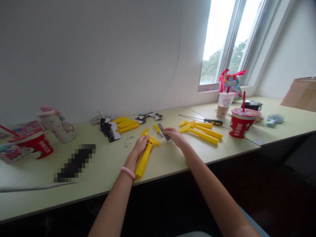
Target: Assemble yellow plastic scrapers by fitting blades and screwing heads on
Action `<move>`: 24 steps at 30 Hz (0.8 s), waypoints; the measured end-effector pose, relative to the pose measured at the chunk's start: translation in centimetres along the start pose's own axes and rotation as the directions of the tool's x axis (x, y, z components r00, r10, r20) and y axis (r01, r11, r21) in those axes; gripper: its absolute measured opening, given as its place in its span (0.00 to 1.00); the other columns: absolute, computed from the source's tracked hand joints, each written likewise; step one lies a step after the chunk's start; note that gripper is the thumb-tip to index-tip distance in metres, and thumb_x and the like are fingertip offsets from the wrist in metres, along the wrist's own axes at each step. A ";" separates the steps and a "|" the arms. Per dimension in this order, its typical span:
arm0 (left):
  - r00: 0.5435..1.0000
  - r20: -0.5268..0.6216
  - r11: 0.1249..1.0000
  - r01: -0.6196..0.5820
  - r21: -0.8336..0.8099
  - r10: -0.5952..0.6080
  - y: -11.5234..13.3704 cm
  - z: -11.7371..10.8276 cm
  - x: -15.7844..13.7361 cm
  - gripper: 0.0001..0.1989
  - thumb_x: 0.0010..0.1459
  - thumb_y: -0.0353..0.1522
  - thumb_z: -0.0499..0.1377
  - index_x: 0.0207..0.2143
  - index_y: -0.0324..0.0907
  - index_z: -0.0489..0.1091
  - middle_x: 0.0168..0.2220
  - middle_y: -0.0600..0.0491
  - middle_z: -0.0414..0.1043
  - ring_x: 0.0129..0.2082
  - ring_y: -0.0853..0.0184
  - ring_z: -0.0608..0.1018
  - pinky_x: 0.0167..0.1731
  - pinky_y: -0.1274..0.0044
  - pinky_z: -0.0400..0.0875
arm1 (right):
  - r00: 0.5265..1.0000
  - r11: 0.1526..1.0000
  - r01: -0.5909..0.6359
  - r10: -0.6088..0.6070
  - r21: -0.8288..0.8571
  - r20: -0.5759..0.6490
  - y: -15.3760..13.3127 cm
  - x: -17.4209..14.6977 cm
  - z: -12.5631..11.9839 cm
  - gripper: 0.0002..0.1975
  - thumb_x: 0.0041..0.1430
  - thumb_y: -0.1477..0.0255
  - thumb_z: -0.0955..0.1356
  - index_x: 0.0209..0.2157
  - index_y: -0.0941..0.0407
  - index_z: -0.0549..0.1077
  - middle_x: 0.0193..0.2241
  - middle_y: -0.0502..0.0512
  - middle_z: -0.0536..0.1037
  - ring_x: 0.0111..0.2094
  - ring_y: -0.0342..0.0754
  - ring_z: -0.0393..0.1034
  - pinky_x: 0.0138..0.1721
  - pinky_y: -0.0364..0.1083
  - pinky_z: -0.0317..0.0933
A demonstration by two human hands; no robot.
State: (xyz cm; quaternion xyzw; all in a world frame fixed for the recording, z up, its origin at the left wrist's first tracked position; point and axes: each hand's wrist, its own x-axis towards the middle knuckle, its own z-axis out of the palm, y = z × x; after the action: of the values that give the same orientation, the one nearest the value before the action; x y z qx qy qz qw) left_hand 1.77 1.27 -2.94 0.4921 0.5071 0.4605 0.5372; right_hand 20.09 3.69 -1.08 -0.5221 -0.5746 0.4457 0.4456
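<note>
My left hand [141, 145] is closed around the head end of a yellow plastic scraper handle [144, 162], whose long grip points toward the table's front edge. Between the fingers of my right hand [174, 135] is a flat grey metal blade [162, 130], held tilted to the right of the scraper head. A small screwdriver [158, 132] and a small yellow plastic piece [156, 127] lie just behind the blade. Left of my left hand, several small screws [127, 142] are scattered on the table.
Several yellow scraper handles [204, 134] lie at right, by a long screwdriver [213, 122]. More yellow handles [127, 125] and black cards [111, 132] are at back left. Red cups [243, 123], a bottle [58, 125] and a blurred-out dark object [75, 163] stand or lie around.
</note>
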 end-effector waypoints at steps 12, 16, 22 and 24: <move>0.987 0.156 1.000 0.026 -0.001 -0.026 0.6 0.4 -0.9 0.10 0.56 0.36 0.53 0.32 0.37 0.63 0.27 0.48 0.71 0.18 0.71 0.72 0.19 0.77 0.69 | 0.989 0.954 0.027 -0.069 0.300 0.129 -0.8 -0.8 0.5 0.09 0.42 0.73 0.65 0.30 0.56 0.68 0.21 0.46 0.69 0.20 0.37 0.59 0.19 0.37 0.49; 0.988 0.155 1.000 0.025 -0.004 -0.024 0.4 0.3 -0.7 0.11 0.55 0.37 0.54 0.31 0.37 0.63 0.27 0.49 0.70 0.21 0.70 0.73 0.21 0.77 0.71 | 0.992 0.916 0.077 -0.109 0.393 0.060 -0.8 -0.8 0.7 0.08 0.42 0.68 0.67 0.26 0.56 0.66 0.15 0.42 0.64 0.16 0.36 0.53 0.17 0.38 0.44; 0.988 0.154 0.999 0.030 -0.041 -0.023 0.5 0.3 -0.8 0.12 0.53 0.39 0.56 0.30 0.40 0.61 0.24 0.54 0.67 0.20 0.71 0.71 0.23 0.75 0.72 | 0.993 0.876 0.071 -0.107 0.477 0.050 -0.3 0.0 0.5 0.11 0.39 0.69 0.69 0.29 0.56 0.70 0.19 0.45 0.69 0.20 0.38 0.61 0.20 0.39 0.50; 0.988 0.151 0.999 0.028 -0.035 -0.022 0.6 0.3 -0.9 0.11 0.54 0.39 0.56 0.30 0.39 0.61 0.24 0.54 0.67 0.20 0.71 0.71 0.23 0.75 0.71 | 0.992 0.861 0.082 -0.121 0.502 0.044 -0.1 0.2 0.5 0.10 0.39 0.70 0.68 0.28 0.56 0.70 0.20 0.45 0.70 0.22 0.39 0.64 0.24 0.40 0.54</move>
State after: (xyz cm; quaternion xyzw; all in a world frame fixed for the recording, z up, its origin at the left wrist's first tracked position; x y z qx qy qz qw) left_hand 2.05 0.45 -2.23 0.5089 0.4628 0.4246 0.5887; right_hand 19.58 3.87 -1.03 -0.3414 -0.4825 0.5740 0.5668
